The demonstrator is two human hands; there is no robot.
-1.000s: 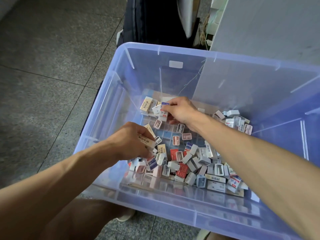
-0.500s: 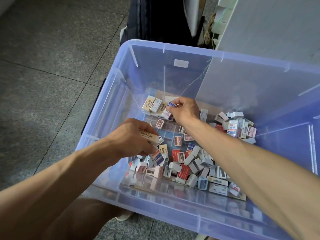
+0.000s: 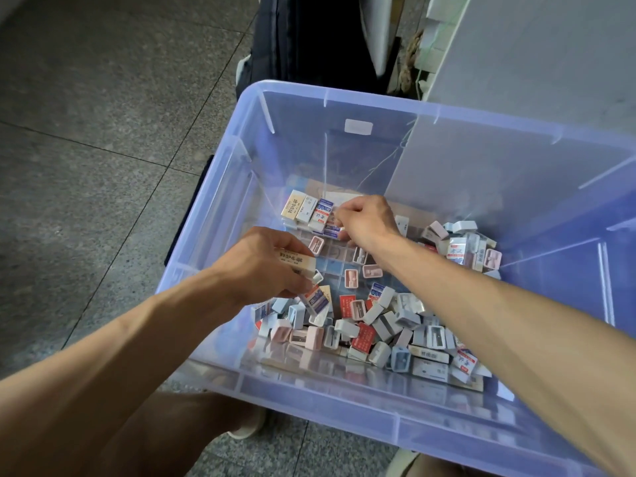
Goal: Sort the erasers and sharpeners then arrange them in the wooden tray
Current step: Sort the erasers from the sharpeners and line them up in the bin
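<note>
Both my hands reach into a clear bluish plastic bin (image 3: 220, 215). My left hand (image 3: 261, 266) grips a cream eraser (image 3: 297, 261) with dark lettering. My right hand (image 3: 366, 220) pinches a blue-and-white eraser (image 3: 332, 228) at the end of a row of erasers (image 3: 306, 210) standing side by side at the far left of the tray. The tray (image 3: 330, 270) lies on the bin's floor, mostly hidden; its divided compartments hold a few pink sharpeners (image 3: 351, 278). A loose heap of erasers and sharpeners (image 3: 378, 325) fills the near side and the right.
The bin stands on a grey tiled floor (image 3: 86, 132). A dark bag or cloth (image 3: 309, 39) and a white panel (image 3: 533, 63) stand behind it. My knee (image 3: 179, 435) shows under the bin's near edge. Another small heap (image 3: 464, 246) lies at the bin's right.
The view moved closer to the bin. My right hand shifted right along the eraser row, which now has more erasers in it. My left hand kept its cream eraser.
</note>
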